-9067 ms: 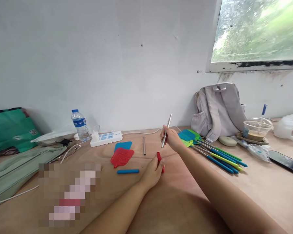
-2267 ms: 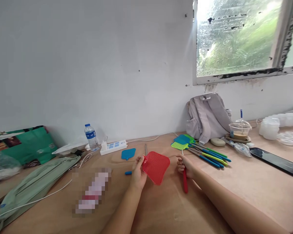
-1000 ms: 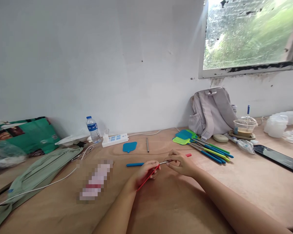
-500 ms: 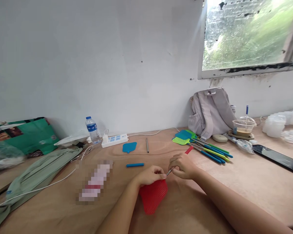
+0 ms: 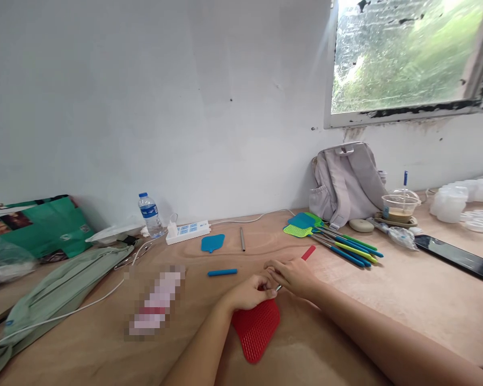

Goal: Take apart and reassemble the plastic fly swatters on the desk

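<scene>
My left hand [image 5: 253, 292] is closed on the neck of a red fly swatter head [image 5: 260, 329], whose mesh hangs down toward me. My right hand [image 5: 293, 276] is closed round the metal rod [image 5: 279, 287] of the swatter; a short piece of rod shows between the hands. Beyond my right hand the red handle [image 5: 308, 252] sticks out, pointing away to the right. My hands nearly touch, and the joint between rod and head is hidden by my fingers. Farther off lie a blue swatter head [image 5: 213, 243], a loose metal tube [image 5: 242, 239] and a blue handle [image 5: 222, 272].
Several finished-looking swatters [image 5: 338, 244] lie in a pile at right, before a grey backpack [image 5: 346, 185]. A power strip [image 5: 188, 232] and water bottle [image 5: 150, 215] stand by the wall. A phone [image 5: 456, 257] and drink cup [image 5: 401, 206] are far right; green cloth [image 5: 64, 292] lies left.
Earlier, the red handle and the metal rod were in separate hands; now they are joined. The red head was picked up and has since swung down toward me, while my hands drew closer together.
</scene>
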Motion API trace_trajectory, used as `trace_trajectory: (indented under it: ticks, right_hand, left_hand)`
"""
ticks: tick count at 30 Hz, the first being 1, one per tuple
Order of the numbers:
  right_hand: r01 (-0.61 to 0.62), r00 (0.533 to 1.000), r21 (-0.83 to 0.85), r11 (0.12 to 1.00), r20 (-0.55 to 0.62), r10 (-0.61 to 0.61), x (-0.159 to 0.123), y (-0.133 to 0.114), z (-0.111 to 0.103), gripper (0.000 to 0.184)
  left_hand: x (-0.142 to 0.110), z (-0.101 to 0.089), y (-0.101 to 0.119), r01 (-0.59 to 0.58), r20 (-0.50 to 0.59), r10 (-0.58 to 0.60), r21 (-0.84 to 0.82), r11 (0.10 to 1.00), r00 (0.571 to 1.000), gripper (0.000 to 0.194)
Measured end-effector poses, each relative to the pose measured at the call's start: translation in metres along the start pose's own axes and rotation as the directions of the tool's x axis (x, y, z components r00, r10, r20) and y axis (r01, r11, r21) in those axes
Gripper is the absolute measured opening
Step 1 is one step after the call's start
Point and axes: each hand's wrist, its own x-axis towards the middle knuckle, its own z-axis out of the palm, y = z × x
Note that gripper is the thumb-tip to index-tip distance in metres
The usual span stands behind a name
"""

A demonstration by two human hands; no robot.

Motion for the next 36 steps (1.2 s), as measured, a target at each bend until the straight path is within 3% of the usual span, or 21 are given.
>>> trace_trajectory:
  ticks: [10, 21, 25, 29, 33, 35, 36]
  right_hand:
    - [-0.046, 0.999, 0.081, 0.996, 0.014, 0.045, 0.001, 0.002, 0.006, 0.019]
    - [-0.091, 0.995, 0.296, 0.951, 0.072, 0.072, 0.0, 0.0, 0.009, 0.017]
    - [0.011, 0.989, 0.413, 0.911, 0.129, -0.071, 0.0, 0.011, 0.006, 0.011]
    - [0.094, 0.982, 0.485, 0.869, 0.1, -0.162, 0.0, 0.024, -0.001, 0.019]
    - [0.12, 0.976, 0.499, 0.858, 0.098, -0.194, -0.002, 0.04, -0.007, 0.026]
    - [0.1, 0.984, 0.467, 0.878, 0.082, -0.156, -0.004, 0.051, -0.009, 0.028]
    - [0.079, 0.992, 0.441, 0.894, 0.051, -0.113, -0.006, 0.058, -0.01, 0.028]
  left_hand:
    - [0.001, 0.002, 0.003, -0.023, -0.025, 0.023, -0.024, 0.999, 0.999, 0.016]
    - [0.002, 0.004, -0.005, -0.016, -0.086, 0.035, 0.214, 0.977, 0.996, 0.023]
    - [-0.001, -0.003, -0.005, -0.002, -0.164, 0.074, 0.403, 0.915, 0.984, 0.027]
    - [-0.006, -0.012, -0.004, -0.025, -0.213, 0.154, 0.51, 0.86, 0.965, 0.026]
    - [-0.01, -0.021, -0.006, -0.028, -0.313, 0.21, 0.497, 0.867, 0.926, 0.021]
    - [-0.01, -0.029, -0.01, -0.027, -0.436, 0.263, 0.477, 0.878, 0.86, 0.021]
    - [-0.01, -0.034, -0.013, -0.02, -0.515, 0.29, 0.467, 0.884, 0.807, 0.021]
